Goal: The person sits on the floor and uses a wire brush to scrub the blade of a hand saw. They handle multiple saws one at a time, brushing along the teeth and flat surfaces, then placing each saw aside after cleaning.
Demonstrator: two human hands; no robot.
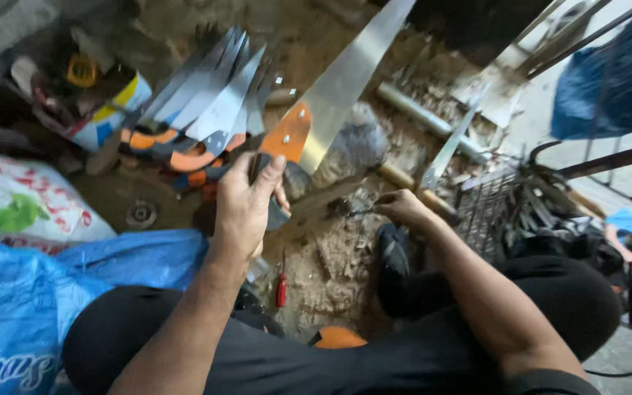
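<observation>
Orange-handled handsaw (309,121) is being gripped by the left hand (243,205), fingers (271,175) wrapping tight around its handle, blade running up and away beyond them. Right hand (402,207) is pinching a small dark tool (345,210), fingers closed, just beside the handle. More saws (199,110) are lying past the left fingers.

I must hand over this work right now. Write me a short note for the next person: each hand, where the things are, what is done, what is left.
Left hand: closed on the orange-and-black grip of a handsaw, blade pointing away.
Right hand: pinching a small dark tool by the handle end.
Nearby: pile of similar saws ahead on the left, red screwdriver on the ground between the knees.
Done: several saws lie piled.
Left: cannot tell from this view.
</observation>
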